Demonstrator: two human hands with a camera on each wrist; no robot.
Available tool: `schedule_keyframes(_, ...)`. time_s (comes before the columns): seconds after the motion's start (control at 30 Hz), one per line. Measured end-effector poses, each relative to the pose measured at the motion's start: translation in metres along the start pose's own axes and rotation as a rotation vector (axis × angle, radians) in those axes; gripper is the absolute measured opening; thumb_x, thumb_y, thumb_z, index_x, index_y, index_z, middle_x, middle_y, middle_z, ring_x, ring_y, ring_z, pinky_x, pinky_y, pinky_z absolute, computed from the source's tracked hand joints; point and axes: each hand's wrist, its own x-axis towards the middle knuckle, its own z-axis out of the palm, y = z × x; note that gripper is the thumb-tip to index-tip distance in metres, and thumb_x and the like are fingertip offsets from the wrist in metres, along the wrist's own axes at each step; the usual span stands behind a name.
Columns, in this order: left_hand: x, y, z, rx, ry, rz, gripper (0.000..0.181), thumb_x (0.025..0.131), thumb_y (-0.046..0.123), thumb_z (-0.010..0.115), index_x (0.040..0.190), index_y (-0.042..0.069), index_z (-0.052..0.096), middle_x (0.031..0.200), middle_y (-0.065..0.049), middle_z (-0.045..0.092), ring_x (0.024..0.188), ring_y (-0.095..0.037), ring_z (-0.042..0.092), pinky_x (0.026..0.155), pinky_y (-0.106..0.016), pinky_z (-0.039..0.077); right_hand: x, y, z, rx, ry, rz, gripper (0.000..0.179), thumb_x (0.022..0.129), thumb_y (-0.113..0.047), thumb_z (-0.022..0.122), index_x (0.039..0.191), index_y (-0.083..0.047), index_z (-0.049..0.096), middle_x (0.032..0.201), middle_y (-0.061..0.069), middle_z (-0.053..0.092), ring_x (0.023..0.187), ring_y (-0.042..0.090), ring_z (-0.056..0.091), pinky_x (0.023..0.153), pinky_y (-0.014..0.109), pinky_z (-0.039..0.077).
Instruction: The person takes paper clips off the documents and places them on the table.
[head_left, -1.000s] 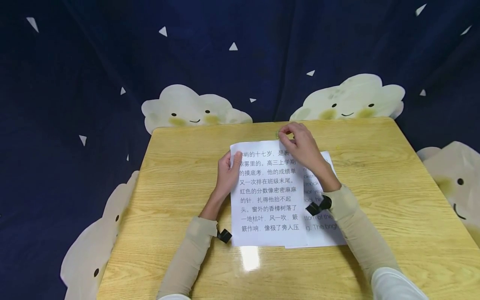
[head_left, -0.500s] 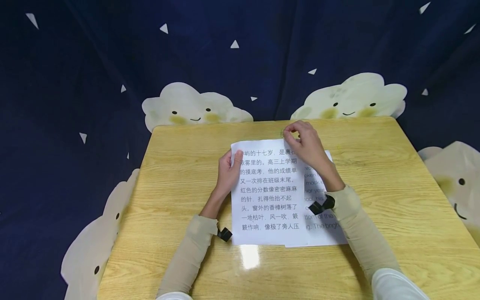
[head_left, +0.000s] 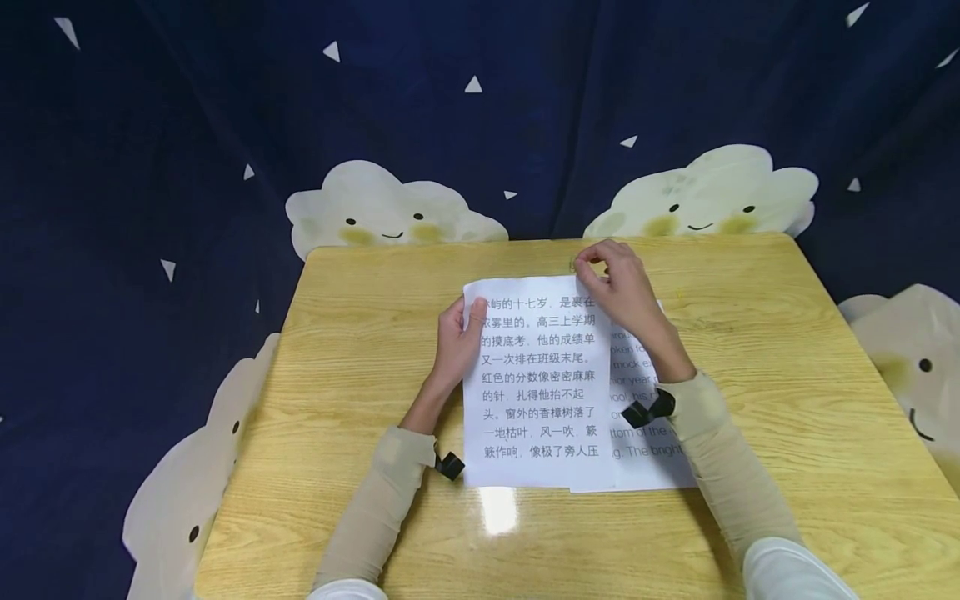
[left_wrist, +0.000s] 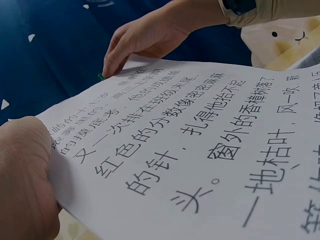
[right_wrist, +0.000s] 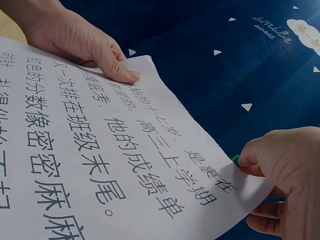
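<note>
A white sheet of paper (head_left: 536, 400) printed with Chinese characters is raised off the table at its far end. My left hand (head_left: 457, 337) grips its left edge near the top, thumb over the print and fingers hidden beneath. At the top edge, toward the right corner, my right hand (head_left: 622, 287) pinches a small green paper clip (right_wrist: 235, 159) between thumb and forefinger. Only the clip's end shows in both wrist views, so how far it sits over the edge I cannot tell. In the right wrist view, other fingers of that hand lie behind the sheet.
A second sheet with English print (head_left: 648, 454) lies partly under the first, on its right, below my right forearm. Both rest over a wooden table (head_left: 360, 333). A dark blue curtain (head_left: 420, 100) with clouds and triangles hangs behind the table.
My right hand has slid a little to the right along the sheet's top edge with the green paper clip, uncovering more characters. The left hand keeps its hold on the left edge.
</note>
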Motion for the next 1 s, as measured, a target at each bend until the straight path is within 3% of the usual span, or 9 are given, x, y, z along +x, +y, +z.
schedule_keyframes(0.2, 0.004, -0.02, -0.002, 0.001, -0.001, -0.003, 0.035, 0.104, 0.028, 0.046, 0.125, 0.004, 0.061, 0.09, -0.018, 0.073, 0.064, -0.03, 0.07, 0.053, -0.04, 0.058, -0.001, 0.001, -0.003, 0.004, 0.006, 0.008, 0.016, 0.095, -0.017, 0.061, 0.097, -0.003, 0.069, 0.099, 0.01, 0.067, 0.099, 0.026, 0.056, 0.076, 0.037, 0.041)
schedule_keyframes(0.37, 0.005, -0.024, -0.002, 0.009, 0.007, 0.012, 0.036, 0.103, 0.035, 0.047, 0.123, 0.01, 0.063, 0.088, -0.013, 0.073, 0.063, -0.029, 0.07, 0.052, -0.04, 0.058, 0.0, 0.003, -0.003, 0.009, 0.01, 0.004, 0.016, 0.096, -0.017, 0.061, 0.096, -0.003, 0.068, 0.098, 0.011, 0.066, 0.098, 0.027, 0.056, 0.076, 0.036, 0.04)
schedule_keyframes(0.63, 0.005, -0.025, -0.002, 0.03, 0.014, 0.025, 0.034, 0.103, 0.035, 0.047, 0.121, 0.01, 0.064, 0.085, -0.011, 0.073, 0.061, -0.029, 0.069, 0.051, -0.04, 0.057, -0.001, 0.003, -0.002, -0.004, 0.005, -0.001, 0.015, 0.095, -0.016, 0.061, 0.096, -0.002, 0.069, 0.096, 0.011, 0.066, 0.096, 0.027, 0.056, 0.075, 0.035, 0.04)
schedule_keyframes(0.83, 0.005, -0.021, -0.001, 0.014, 0.009, -0.001, 0.033, 0.104, 0.027, 0.046, 0.122, 0.005, 0.062, 0.087, -0.017, 0.073, 0.062, -0.029, 0.07, 0.052, -0.038, 0.058, -0.001, 0.003, -0.003, -0.004, 0.006, 0.004, 0.016, 0.095, -0.016, 0.061, 0.096, -0.002, 0.069, 0.097, 0.011, 0.066, 0.096, 0.026, 0.056, 0.076, 0.036, 0.04)
schedule_keyframes(1.0, 0.001, -0.001, 0.002, 0.011, -0.002, 0.0, 0.03, 0.105, 0.018, 0.045, 0.121, -0.001, 0.061, 0.088, -0.022, 0.071, 0.063, -0.032, 0.069, 0.052, -0.039, 0.058, -0.001, 0.003, -0.004, -0.004, 0.009, 0.009, 0.016, 0.096, -0.017, 0.061, 0.097, -0.003, 0.068, 0.097, 0.011, 0.066, 0.098, 0.026, 0.056, 0.076, 0.037, 0.041)
